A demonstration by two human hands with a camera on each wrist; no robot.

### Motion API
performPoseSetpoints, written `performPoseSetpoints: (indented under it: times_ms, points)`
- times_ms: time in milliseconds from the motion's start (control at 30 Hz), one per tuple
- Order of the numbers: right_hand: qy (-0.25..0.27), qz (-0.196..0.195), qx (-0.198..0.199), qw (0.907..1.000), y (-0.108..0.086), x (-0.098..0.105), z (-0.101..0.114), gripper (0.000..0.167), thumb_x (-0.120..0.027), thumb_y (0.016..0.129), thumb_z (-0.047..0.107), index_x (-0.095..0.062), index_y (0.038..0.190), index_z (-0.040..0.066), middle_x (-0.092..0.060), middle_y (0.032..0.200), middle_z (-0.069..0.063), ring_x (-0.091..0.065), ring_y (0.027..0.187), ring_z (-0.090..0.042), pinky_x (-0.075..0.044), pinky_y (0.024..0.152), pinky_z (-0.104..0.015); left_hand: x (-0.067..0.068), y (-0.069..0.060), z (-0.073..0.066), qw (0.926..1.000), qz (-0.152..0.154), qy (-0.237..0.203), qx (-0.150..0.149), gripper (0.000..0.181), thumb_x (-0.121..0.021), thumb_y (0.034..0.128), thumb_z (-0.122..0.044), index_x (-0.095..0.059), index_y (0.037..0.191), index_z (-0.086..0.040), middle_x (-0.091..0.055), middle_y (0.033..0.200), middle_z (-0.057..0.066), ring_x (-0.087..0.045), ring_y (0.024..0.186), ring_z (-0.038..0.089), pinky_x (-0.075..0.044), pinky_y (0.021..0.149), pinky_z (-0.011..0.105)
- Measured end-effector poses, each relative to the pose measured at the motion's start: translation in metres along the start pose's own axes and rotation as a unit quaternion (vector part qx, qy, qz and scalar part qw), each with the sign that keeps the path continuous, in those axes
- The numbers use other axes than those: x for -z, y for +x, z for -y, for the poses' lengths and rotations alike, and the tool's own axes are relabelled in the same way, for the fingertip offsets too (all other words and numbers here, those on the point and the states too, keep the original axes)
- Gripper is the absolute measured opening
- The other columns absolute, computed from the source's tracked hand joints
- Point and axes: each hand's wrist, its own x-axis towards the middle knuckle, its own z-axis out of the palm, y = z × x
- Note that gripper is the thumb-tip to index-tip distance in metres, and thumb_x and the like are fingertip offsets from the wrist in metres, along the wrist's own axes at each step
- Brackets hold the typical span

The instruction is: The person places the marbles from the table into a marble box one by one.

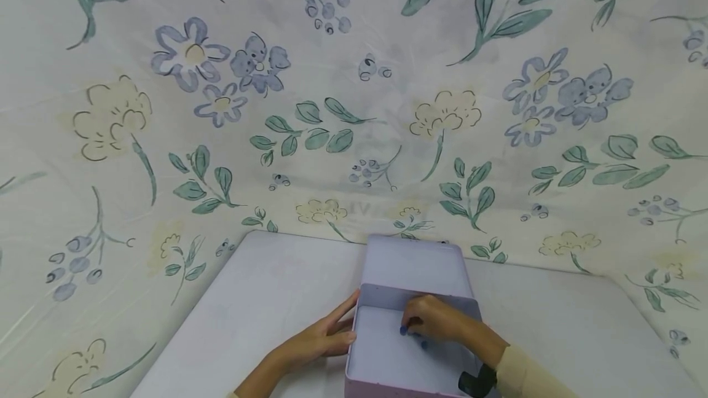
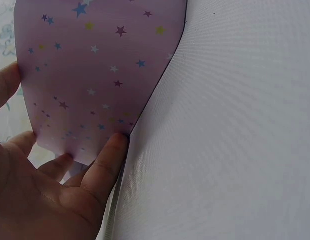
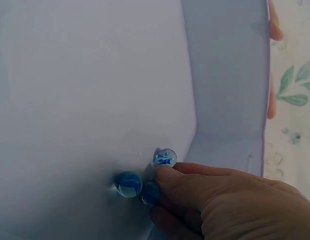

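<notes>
A box with a pale lilac inside (image 1: 381,355) stands on the white table, its lid (image 1: 412,263) folded back. Its outer wall (image 2: 95,60) is pink with coloured stars. My left hand (image 1: 318,339) rests its extended fingers against the box's left side. Inside the box, my right hand (image 1: 434,318) pinches a clear marble with a blue swirl (image 3: 165,157) between thumb and forefinger. Close by the fingertips lies a blue and pale green marble (image 3: 128,184) on the box floor. A darker blue marble (image 3: 151,193) sits beside it, just under the thumb and partly hidden.
The white tabletop (image 1: 287,281) extends on both sides of the box. Behind it hangs a floral curtain (image 1: 332,158), which also runs along the table's left side. A black strap-like device (image 1: 478,381) is at the right wrist.
</notes>
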Motion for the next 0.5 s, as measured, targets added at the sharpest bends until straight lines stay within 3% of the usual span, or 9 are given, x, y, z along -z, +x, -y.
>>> performPoseSetpoints:
  times_ms: [500]
  points:
    - [-0.023, 0.014, -0.005, 0.9996, -0.0018, -0.0028, 0.0016, 0.011, -0.079, 0.083, 0.008, -0.078, 0.091, 0.015, -0.066, 0.086, 0.012, -0.056, 0.078, 0.007, -0.053, 0.071, -0.013, -0.0012, -0.0015, 0.0004, 1.0000, -0.006, 0.003, 0.005, 0.075, -0.052, 0.1035, -0.030, -0.004, 0.161, -0.037, 0.009, 0.170, 0.008, -0.005, 0.151, 0.053, -0.042, 0.108, 0.063]
